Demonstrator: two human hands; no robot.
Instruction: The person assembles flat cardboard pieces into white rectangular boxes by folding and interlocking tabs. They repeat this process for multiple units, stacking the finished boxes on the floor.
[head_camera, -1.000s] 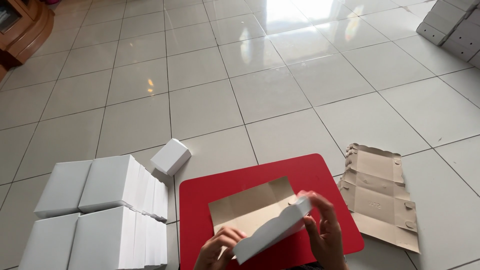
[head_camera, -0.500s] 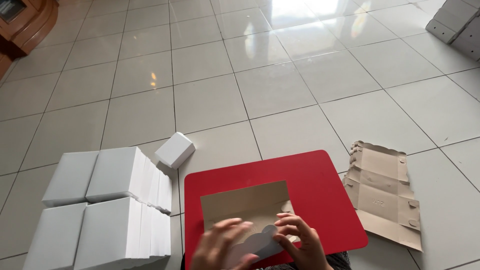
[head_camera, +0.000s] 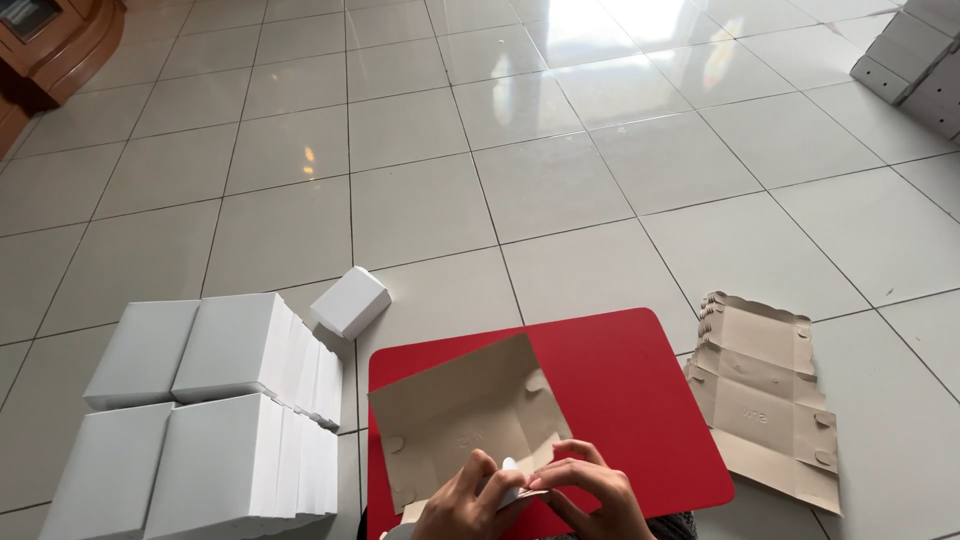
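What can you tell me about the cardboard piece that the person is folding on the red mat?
The cardboard piece is a flat-cut box blank, brown-grey on its inner face, with crease lines and rounded tabs along its edges. It looks like thin card. It is partly folded: one broad panel lies open on the red mat, while its near edge is lifted. The left hand and right hand both pinch that near edge, where a white outer face shows. Its lowest part is out of view.

left hand (head_camera: 468, 503), right hand (head_camera: 590, 495) — fingertips pinched together

Bottom edge crops both hands (head_camera: 525, 500) and white box stacks (head_camera: 200, 420).
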